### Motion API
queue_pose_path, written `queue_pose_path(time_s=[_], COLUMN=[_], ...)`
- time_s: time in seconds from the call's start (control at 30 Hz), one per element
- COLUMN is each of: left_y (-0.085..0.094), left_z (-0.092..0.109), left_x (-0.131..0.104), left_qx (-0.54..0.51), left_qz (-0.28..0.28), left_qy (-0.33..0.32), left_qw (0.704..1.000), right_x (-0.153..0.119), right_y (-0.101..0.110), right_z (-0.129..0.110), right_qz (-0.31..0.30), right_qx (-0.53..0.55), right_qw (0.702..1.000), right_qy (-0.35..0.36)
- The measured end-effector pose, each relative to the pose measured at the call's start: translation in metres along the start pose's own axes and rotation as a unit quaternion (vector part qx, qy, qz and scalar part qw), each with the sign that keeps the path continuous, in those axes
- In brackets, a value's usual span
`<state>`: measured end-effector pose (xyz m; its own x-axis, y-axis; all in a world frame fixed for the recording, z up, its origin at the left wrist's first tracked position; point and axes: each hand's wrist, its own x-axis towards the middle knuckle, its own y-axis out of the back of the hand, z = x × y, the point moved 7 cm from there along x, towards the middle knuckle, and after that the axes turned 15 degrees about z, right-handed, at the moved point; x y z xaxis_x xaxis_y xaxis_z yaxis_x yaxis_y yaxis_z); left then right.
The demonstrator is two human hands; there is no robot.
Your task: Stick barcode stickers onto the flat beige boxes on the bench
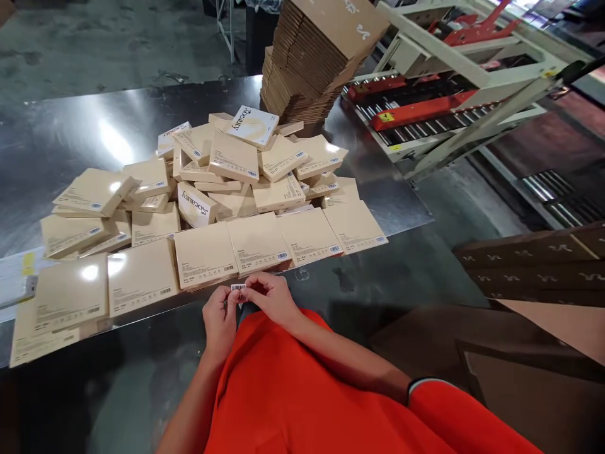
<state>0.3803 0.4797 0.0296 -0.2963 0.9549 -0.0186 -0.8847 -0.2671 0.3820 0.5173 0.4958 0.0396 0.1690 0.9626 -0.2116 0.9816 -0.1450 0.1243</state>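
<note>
Between my two hands is a small white barcode label (238,287), held just off the table's front edge. My left hand (220,318) pinches its left side, and the fingers of my right hand (271,297) are closed on its right side. Right behind them, a row of flat cream boxes (205,252) lies along the edge, printed with small text and barcodes at their lower sides. Behind that row rises a loose heap of similar boxes (234,154). A white-faced box (253,126) with "beauty" lettering lies on top of the heap.
The metal table (127,113) reaches back and right. A tall leaning stack of flattened cardboard (314,57) stands on its far side. Beyond is a roller machine (425,107) with red bars. Papers (19,277) lie at the left, brown cartons (534,265) at the right.
</note>
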Motion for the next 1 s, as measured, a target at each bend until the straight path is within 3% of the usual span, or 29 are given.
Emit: queue_pose_path(time_s=[0.1, 0.2, 0.27, 0.37, 0.5, 1.0], left_y=[0.007, 0.018, 0.022, 0.021, 0.019, 0.02], left_z=[-0.006, -0.018, -0.028, -0.039, -0.043, -0.045], left_x=[0.004, 0.012, 0.017, 0.023, 0.024, 0.024], left_qx=[0.067, 0.089, 0.089, 0.106, 0.126, 0.135], left_qz=[0.033, 0.071, 0.072, 0.049, 0.044, 0.047], left_qy=[-0.038, -0.057, -0.065, -0.08, -0.088, -0.092], left_qw=[0.996, 0.992, 0.991, 0.99, 0.987, 0.986], right_x=[0.01, 0.029, 0.041, 0.053, 0.054, 0.057], right_y=[-0.002, -0.002, -0.006, -0.02, -0.03, -0.036], right_z=[-0.002, 0.001, 0.007, 0.022, 0.03, 0.03], right_qz=[0.016, 0.07, 0.099, 0.084, 0.075, 0.064], right_qx=[-0.055, -0.151, -0.246, -0.337, -0.387, -0.472], right_qw=[0.998, 0.983, 0.961, 0.937, 0.918, 0.876], right_qy=[0.04, 0.074, 0.078, 0.043, 0.032, 0.075])
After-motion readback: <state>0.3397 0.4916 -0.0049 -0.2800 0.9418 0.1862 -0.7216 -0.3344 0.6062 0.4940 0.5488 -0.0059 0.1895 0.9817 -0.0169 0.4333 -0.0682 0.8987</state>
